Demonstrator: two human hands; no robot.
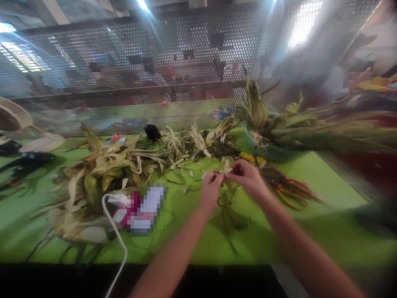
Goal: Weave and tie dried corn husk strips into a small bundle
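Bright lime-green surface (325, 182), smooth and kind of matte, runs up to a perforated metal screen (186, 54) full of little round holes, and everything past the screen is a blur.

Both hands meet over the middle of the green surface. The left hand (211, 188) and right hand (248, 178) have their fingers pressed together, pinching a small pale strip of corn husk (227, 167) between them. It looks papery and dry with a frayed tip, held just above the surface rather than lying on it. Thin dark stringy bits (229, 215) trail down under the hands onto the surface.

Left of the hands is a big messy husk pile (102, 174), yellow-green and cream, curled and fibrous, lying flat on the surface. A white cord (116, 231) loops out in front of it toward the near edge. Behind the hands, more shredded husk strips (176, 145) sit near a small black rounded thing (152, 131) that I can't make out.

Right of the hands, unhusked corn ears (310, 128) with long pointed leaves are heaped at the far right of the surface, and orange-handled scissors (288, 194) lie just beside the right hand's wrist.
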